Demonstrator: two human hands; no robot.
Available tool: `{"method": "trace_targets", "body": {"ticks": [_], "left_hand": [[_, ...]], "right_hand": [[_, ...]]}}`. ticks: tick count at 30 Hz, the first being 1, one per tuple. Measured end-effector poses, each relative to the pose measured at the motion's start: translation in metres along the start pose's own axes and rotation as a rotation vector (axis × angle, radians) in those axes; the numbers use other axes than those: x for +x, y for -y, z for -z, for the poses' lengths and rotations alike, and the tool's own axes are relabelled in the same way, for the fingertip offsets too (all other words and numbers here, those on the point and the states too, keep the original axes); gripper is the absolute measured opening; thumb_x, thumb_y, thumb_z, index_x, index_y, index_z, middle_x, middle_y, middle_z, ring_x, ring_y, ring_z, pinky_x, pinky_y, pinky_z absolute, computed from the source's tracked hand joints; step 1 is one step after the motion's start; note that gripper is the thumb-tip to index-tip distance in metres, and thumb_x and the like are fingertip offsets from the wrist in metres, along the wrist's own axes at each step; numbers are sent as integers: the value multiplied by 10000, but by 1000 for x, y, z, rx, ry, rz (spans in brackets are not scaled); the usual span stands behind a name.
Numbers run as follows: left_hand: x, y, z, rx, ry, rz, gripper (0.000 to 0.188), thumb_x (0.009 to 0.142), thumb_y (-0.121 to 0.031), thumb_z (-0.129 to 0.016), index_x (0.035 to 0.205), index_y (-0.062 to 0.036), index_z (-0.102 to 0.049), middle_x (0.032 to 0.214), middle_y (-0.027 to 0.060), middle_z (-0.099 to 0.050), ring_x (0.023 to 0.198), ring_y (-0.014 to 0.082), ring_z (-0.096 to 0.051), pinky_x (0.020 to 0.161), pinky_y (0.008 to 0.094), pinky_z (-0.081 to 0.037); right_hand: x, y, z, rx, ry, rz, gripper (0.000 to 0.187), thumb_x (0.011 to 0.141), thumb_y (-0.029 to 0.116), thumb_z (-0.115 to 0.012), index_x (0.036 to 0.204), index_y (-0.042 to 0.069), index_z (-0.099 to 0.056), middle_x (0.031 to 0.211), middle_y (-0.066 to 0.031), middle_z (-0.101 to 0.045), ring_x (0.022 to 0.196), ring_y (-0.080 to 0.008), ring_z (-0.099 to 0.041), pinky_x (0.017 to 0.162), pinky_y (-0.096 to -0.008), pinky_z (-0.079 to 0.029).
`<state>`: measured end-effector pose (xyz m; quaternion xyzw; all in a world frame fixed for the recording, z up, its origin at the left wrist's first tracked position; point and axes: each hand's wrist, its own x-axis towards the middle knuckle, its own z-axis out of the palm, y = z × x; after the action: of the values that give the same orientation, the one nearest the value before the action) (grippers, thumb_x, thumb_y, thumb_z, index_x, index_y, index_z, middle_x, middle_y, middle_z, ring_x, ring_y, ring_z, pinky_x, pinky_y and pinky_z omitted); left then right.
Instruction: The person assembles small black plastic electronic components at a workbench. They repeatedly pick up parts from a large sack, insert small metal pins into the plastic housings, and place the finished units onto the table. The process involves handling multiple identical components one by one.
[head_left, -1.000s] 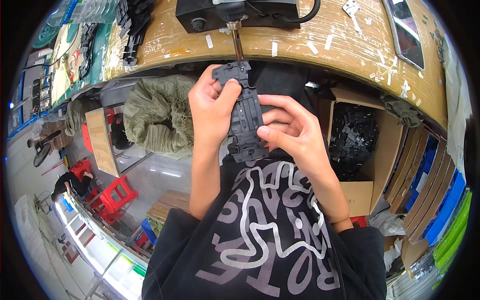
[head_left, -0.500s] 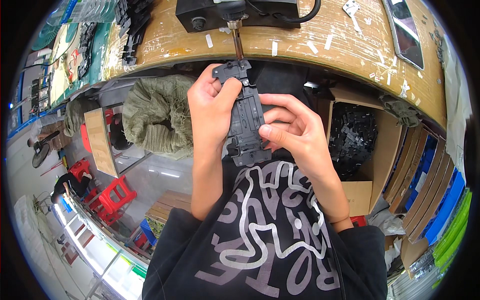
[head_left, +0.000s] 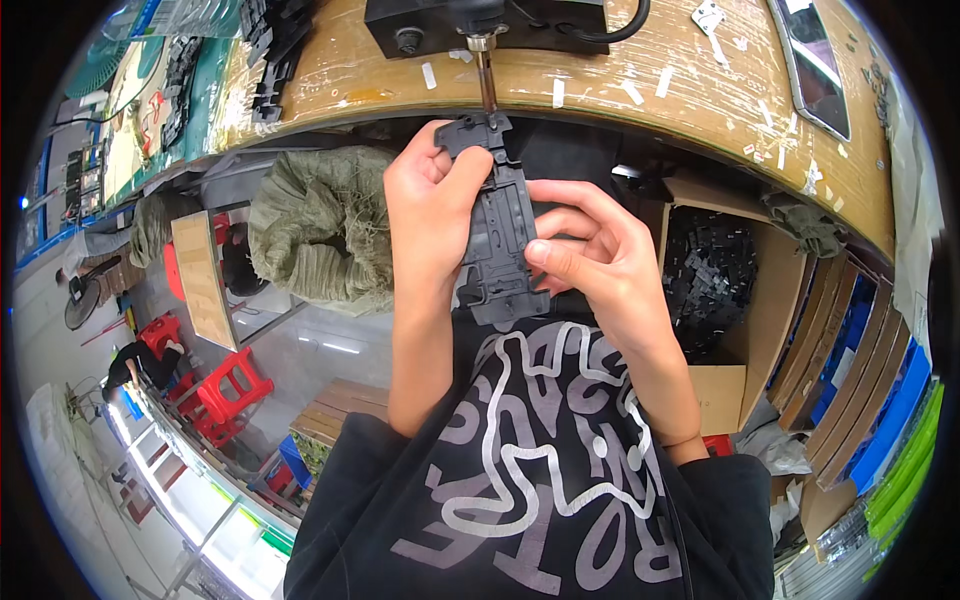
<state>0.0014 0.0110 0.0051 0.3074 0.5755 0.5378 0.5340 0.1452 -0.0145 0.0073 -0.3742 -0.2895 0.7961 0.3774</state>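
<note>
Left hand [head_left: 430, 212] grips black part [head_left: 502, 230], lengthwise toward bench [head_left: 690, 112]; right hand [head_left: 605, 250] probably pinches it.

Large grey letters [head_left: 533, 545] run across the black shirt [head_left: 470, 575].

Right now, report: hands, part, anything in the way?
Left hand grips black part; right hand at its right edge. Metal shaft at part's top end. Nothing visibly blocking.

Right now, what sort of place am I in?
Likely an assembly workshop: a black part is held at the tip of a metal tool, a carton holds many small pieces, and more black parts lie on the bench.
</note>
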Motion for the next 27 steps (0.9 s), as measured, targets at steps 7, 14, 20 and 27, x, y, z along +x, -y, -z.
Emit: {"method": "trace_targets", "body": {"ticks": [7,14,20,27], "left_hand": [[1,1,0,-20,2,-5,117,748,32,-500,861,38,-527,658,1,-545,524,16,-467,448,167,-370],[-1,6,4,39,9,-25,123,754,25,-499,875,32,-522,661,3,-547,533,20,-475,456,170,-380],[-7,9,5,39,11,-15,114,763,12,-503,876,25,-520,664,-1,-548,543,18,-477,461,166,-382],[-7,4,5,28,23,-45,113,769,15,-499,881,23,-517,696,6,-554,569,21,-481,487,167,-386]], "right_hand": [[1,-1,0,-7,1,7,362,763,48,-596,1089,-25,-454,805,-70,-585,681,-94,-576,529,-182,-446],[-1,-5,3,-20,7,-2,364,768,53,-590,1096,-23,-451,809,-65,-581,688,-82,-566,533,-181,-440],[-5,-9,3,-25,2,-20,364,766,47,-589,1099,-12,-456,803,-52,-575,674,-72,-558,533,-178,-434],[-7,-6,-2,-35,-16,12,368,758,29,-589,1099,-14,-458,797,-53,-570,654,-67,-547,524,-177,-422]]}}
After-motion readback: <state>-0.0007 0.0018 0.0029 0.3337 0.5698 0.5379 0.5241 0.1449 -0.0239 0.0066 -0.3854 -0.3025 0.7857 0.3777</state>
